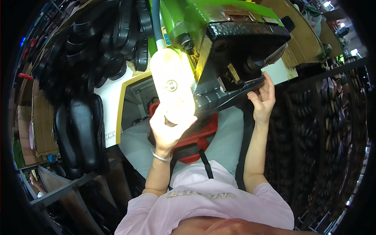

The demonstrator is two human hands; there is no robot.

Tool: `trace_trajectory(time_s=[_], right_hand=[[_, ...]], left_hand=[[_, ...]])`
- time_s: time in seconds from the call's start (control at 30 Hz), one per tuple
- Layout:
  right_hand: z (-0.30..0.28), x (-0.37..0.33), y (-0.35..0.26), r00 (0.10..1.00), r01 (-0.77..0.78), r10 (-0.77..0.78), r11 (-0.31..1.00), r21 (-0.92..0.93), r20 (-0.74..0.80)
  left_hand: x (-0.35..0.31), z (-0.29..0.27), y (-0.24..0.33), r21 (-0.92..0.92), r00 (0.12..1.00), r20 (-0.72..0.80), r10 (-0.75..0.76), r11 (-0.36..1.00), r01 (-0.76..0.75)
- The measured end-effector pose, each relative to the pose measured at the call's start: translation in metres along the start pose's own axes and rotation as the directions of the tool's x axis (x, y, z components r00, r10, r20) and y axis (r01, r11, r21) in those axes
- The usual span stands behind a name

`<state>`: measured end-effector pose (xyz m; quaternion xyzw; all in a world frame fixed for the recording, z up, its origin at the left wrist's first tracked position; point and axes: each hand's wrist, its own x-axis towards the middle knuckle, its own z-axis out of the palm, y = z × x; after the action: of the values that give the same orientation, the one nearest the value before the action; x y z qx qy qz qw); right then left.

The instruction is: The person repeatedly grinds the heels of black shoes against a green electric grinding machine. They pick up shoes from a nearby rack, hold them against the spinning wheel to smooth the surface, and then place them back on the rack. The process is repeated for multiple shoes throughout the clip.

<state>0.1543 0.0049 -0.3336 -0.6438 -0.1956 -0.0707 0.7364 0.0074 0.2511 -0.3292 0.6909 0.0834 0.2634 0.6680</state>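
The right hand (pixel 263 103) had its thumb and fingers pinched round the far end of a long black ribbed shoe sole (pixel 214 100); the left hand (pixel 165 132) was at the near end, its fingers washed out and partly hidden behind a glowing white oval lamp (pixel 172 68), so I cannot tell whether they gripped; the sole lay slantwise beneath the boxy black head (pixel 250 33) of a bright green machine (pixel 231 9), above the person's lap; two-ended support probably steadied it, and the lamp presumably hung so close to light that spot; piled black soles (pixel 98 47) sat to the left, seemingly within easy reach, above a longer black pair (pixel 82 125) beside a yellow-edged white tabletop (pixel 107 94); the lamp bore a small round printed mark, the machine a yellow-and-blue sticker (pixel 166 36), and the pale shirt (pixel 196 205) a line of lettering.
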Motion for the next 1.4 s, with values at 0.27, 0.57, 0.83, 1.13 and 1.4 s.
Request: trace_trajectory(time_s=[0.27, 0.57, 0.83, 1.13, 1.4], right_hand=[[0.023, -0.01, 0.015, 0.999, -0.051, 0.051, 0.996, 0.077, 0.008], [0.047, -0.023, 0.03, 0.995, -0.093, 0.09, 0.99, 0.104, 0.031], [0.064, -0.036, 0.042, 0.999, -0.023, 0.023, 1.0, -0.004, 0.027], [0.09, -0.044, 0.044, 0.991, 0.136, -0.137, 0.99, -0.032, -0.014], [0.104, -0.041, 0.025, 0.936, 0.347, -0.341, 0.871, -0.346, 0.081]], left_hand=[[-0.005, -0.027, -0.005, 0.104, 0.998, -0.061, 0.01, 0.995, -0.004], [-0.006, -0.049, 0.009, 0.051, 0.988, -0.153, -0.011, 0.998, 0.02], [-0.013, -0.08, -0.007, -0.011, 0.985, -0.166, -0.05, 0.999, 0.049], [-0.026, -0.108, -0.043, -0.212, 0.968, -0.195, -0.157, 0.97, 0.115], [-0.03, -0.117, -0.085, -0.029, 0.973, -0.07, -0.22, 0.975, 0.219]])
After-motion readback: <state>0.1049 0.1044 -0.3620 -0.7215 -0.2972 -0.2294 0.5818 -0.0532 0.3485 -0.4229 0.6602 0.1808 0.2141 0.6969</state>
